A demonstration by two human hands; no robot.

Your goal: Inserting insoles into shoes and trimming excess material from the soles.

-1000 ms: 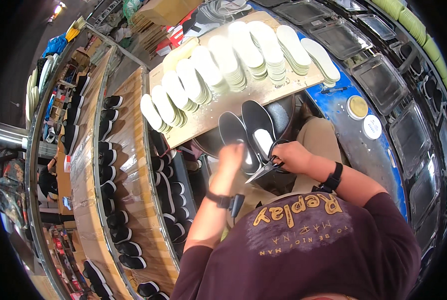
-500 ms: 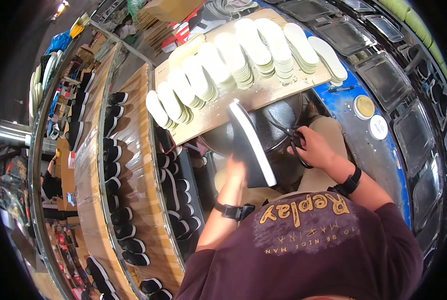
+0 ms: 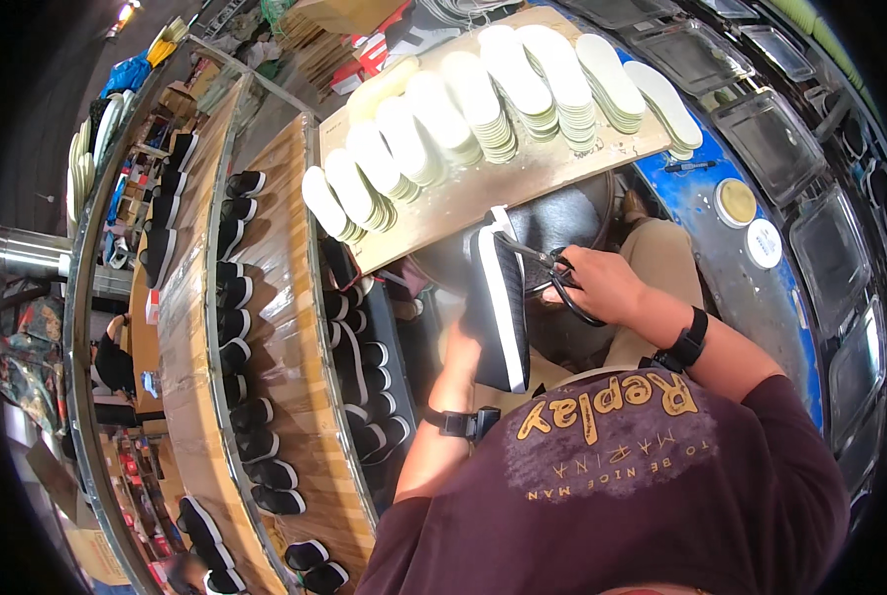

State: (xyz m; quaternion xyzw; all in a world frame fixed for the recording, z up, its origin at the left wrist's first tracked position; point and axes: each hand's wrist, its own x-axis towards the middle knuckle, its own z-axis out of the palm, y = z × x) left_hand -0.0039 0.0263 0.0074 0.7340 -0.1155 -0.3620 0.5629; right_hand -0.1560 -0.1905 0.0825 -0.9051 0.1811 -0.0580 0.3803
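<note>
My left hand is wrapped round a black shoe with a white sole rim, held upright in front of me. Its fingers are partly hidden behind the shoe. Scissors with dark handles are in my right hand, its fingers in the loops. The blades point to the left and reach the shoe's far end, near a small white bit sticking out there. Whether the blades are closed on that bit I cannot tell.
Beyond the shoe, a wooden board carries several stacks of pale insoles. Under it is a dark round basin. Shelves of black shoes stand at left. On the blue bench at right lie a pen and two round tins.
The scissors have moved left and up, from apart from the shoe to its far end. The shoe has turned more upright, its far end shifting right.
</note>
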